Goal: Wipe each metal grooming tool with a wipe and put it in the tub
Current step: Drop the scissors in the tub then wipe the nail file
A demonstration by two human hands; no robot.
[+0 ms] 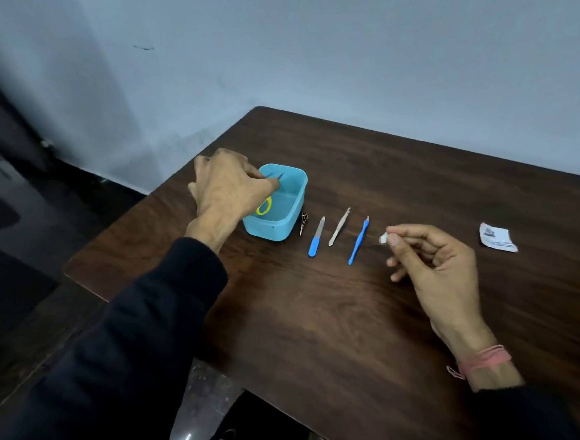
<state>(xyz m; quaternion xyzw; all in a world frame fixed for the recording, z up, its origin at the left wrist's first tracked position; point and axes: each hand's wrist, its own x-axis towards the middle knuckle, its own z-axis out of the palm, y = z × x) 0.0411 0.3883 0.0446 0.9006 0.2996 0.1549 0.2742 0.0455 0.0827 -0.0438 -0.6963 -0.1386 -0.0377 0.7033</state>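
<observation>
While the left hand (231,184) lowers one pair of scissors (263,208) into the tub (283,226) at frame centre, four tools lie beside it; the right hand (430,260) pinches one wipe (383,239).

Dark wooden table (343,326), blue tub (274,225), four tools in a row (blue-handled file (316,237)), torn packet (497,237)

Dim, soft, wide-angle edge distortion
</observation>
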